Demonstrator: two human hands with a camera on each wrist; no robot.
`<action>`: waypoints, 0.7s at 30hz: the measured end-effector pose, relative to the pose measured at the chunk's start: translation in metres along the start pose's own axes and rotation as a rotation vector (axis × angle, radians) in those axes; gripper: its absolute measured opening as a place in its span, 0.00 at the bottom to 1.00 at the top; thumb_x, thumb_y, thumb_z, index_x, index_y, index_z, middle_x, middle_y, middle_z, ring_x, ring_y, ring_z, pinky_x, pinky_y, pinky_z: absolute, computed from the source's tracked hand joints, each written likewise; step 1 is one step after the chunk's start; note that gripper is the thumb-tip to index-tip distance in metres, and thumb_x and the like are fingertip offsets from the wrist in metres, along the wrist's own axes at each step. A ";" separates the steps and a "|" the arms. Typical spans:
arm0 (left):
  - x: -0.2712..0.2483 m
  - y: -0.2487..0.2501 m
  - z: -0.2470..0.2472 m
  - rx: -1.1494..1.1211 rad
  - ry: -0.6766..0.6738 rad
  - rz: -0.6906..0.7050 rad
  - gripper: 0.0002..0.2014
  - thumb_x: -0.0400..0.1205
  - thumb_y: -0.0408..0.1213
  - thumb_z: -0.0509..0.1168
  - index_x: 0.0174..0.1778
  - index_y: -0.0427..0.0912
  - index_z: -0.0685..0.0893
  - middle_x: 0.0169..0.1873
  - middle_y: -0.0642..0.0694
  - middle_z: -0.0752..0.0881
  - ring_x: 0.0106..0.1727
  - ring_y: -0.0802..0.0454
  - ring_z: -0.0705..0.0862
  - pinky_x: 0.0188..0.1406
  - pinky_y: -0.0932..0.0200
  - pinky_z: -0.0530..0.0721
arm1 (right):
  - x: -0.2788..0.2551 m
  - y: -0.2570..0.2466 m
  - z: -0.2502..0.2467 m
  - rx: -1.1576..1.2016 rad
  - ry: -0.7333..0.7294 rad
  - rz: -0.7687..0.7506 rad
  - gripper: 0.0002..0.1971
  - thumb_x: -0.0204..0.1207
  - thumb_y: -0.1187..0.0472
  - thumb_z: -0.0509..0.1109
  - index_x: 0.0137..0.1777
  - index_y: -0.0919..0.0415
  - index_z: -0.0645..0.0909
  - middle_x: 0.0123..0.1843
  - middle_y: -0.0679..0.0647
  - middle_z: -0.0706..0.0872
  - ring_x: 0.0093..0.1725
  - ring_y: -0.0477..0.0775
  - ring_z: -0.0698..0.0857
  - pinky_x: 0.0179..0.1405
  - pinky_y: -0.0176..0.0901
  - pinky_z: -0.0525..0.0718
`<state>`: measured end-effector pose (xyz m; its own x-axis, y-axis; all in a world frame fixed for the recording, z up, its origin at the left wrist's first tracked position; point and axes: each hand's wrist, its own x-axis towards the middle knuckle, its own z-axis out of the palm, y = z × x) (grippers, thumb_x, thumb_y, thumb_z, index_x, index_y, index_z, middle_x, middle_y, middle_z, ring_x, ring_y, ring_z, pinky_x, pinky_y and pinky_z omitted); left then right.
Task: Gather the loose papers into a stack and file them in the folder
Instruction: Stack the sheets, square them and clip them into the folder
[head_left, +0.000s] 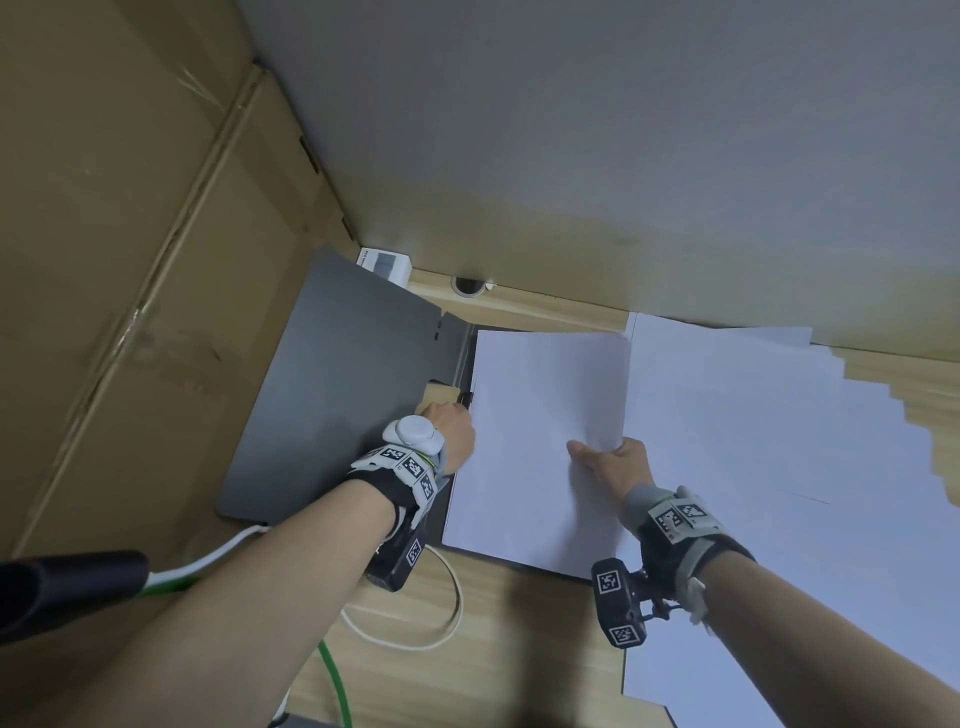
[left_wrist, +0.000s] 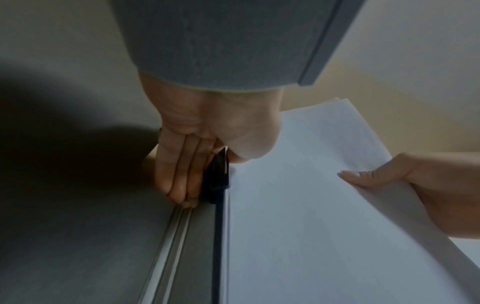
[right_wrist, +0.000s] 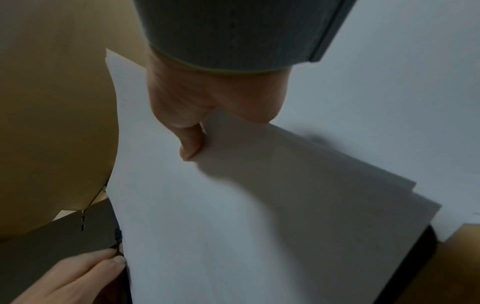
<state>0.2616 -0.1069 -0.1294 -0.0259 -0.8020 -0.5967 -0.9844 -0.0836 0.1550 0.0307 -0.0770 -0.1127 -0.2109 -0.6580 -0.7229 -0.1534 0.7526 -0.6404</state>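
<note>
A grey folder (head_left: 337, 389) lies open on the wooden desk (head_left: 493, 649), its left cover spread flat. A stack of white papers (head_left: 540, 441) lies on the folder's right half. My left hand (head_left: 452, 426) is at the spine and pinches the black clip (left_wrist: 218, 174) between thumb and fingers (left_wrist: 179, 185). My right hand (head_left: 608, 457) holds the stack's right edge, thumb (right_wrist: 191, 148) on top, and lifts that edge a little; its other fingers are hidden under the sheets. More loose white papers (head_left: 779, 441) lie fanned out on the right.
Tall cardboard boxes (head_left: 130, 260) wall in the left side, and a pale panel (head_left: 571, 130) stands at the back. A small white box (head_left: 384, 262) and a cable hole (head_left: 466, 285) are behind the folder. White cable (head_left: 447, 613) and green cable (head_left: 335, 680) lie near the front.
</note>
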 end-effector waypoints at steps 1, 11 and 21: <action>0.001 0.001 -0.001 0.016 -0.013 0.007 0.22 0.85 0.37 0.53 0.26 0.48 0.53 0.43 0.43 0.71 0.45 0.48 0.69 0.46 0.56 0.66 | 0.001 0.000 0.001 0.004 0.001 -0.005 0.07 0.73 0.62 0.79 0.39 0.58 0.82 0.38 0.56 0.87 0.36 0.57 0.85 0.40 0.44 0.84; -0.008 0.013 -0.013 0.395 -0.302 0.038 0.16 0.81 0.27 0.56 0.25 0.36 0.68 0.28 0.45 0.67 0.41 0.48 0.78 0.25 0.61 0.60 | 0.002 0.001 0.013 0.038 0.017 0.009 0.10 0.71 0.62 0.80 0.37 0.59 0.81 0.35 0.54 0.85 0.32 0.53 0.84 0.31 0.38 0.79; -0.005 0.022 0.002 0.331 -0.119 -0.084 0.15 0.87 0.37 0.52 0.62 0.32 0.75 0.40 0.38 0.80 0.55 0.44 0.85 0.40 0.57 0.70 | 0.019 0.011 0.012 -0.060 0.034 0.091 0.14 0.66 0.59 0.82 0.40 0.64 0.79 0.35 0.56 0.83 0.35 0.58 0.83 0.37 0.47 0.84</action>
<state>0.2393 -0.1029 -0.1245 0.0564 -0.7245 -0.6870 -0.9865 0.0654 -0.1499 0.0368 -0.0814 -0.1369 -0.2590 -0.5861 -0.7677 -0.1891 0.8102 -0.5548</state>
